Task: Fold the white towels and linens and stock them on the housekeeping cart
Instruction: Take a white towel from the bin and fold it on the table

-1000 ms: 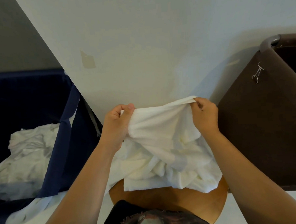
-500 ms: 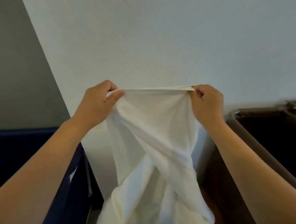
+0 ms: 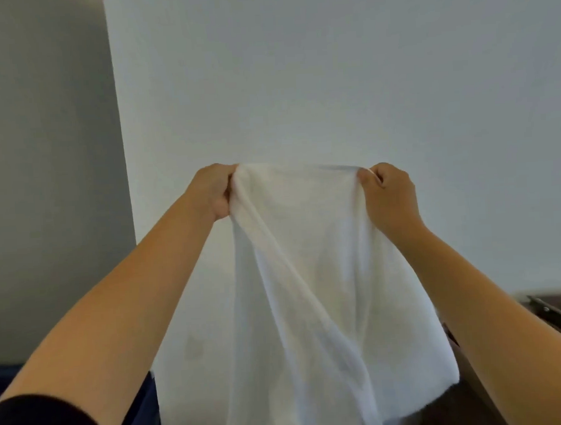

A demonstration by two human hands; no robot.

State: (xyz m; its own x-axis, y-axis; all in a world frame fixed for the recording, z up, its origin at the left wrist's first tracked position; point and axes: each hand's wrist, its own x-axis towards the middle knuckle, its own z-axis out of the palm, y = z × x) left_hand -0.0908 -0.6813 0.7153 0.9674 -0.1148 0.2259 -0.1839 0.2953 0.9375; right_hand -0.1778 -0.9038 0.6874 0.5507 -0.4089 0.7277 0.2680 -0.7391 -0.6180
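Both fists gripped white towel (image 3: 311,275) top edge, left hand (image 3: 211,191) and right hand (image 3: 389,197) at corners, held up before wall (image 3: 330,79). Soft, light, limp, twisted; best held by corners.

lower end of white towel (image 3: 309,292) cut by bottom edge, brown bin (image 3: 560,314) mostly behind right forearm (image 3: 492,315)

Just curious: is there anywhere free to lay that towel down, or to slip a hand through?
No flat surface shows. Open air lies above the white towel, between the left hand and right hand, and between the left forearm and the towel's hanging edge. Lower right is crowded: towel and forearm overlap the brown bin.
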